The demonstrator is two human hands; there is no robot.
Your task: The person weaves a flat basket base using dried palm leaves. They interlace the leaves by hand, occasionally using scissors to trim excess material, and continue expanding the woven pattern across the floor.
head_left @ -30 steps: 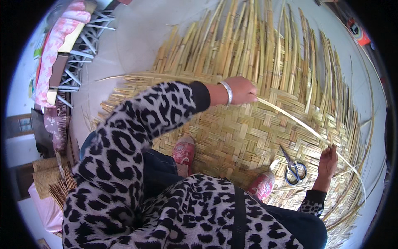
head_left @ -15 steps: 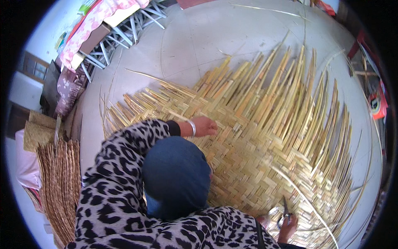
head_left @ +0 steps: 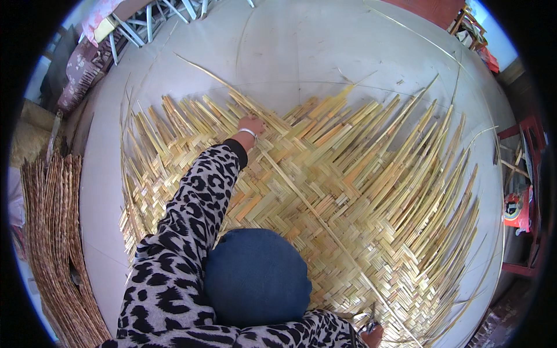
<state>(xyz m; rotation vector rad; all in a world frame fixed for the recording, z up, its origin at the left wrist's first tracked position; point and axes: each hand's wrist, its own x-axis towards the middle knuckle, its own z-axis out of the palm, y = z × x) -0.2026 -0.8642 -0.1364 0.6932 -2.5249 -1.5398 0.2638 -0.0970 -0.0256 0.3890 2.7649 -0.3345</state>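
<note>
A large woven mat of flat, straw-coloured strips (head_left: 325,203) spreads over the floor, with loose strip ends fanning out along its far and right edges. My left hand (head_left: 252,125), with a pale bracelet at its wrist, is down at the far left part of the weave. Its fingers are curled among the strips; whether they grip one is hidden. One long pale strip (head_left: 313,213) lies diagonally over the mat, from just below my left hand toward the right. At the lower edge my right hand (head_left: 372,335) holds scissors (head_left: 371,319), partly hidden.
My blue-covered knee (head_left: 258,278) is bent over the near mat. A brown, ridged bundle (head_left: 52,232) stands at the left. Metal-legged stools (head_left: 136,32) are at the far left; a dark red frame (head_left: 531,191) with a red package (head_left: 518,210) is at the right.
My left hand has reached farther out and left across the mat. The long pale strip, curved at the lower right before, now lies nearly straight across the weave. The view has shifted.
</note>
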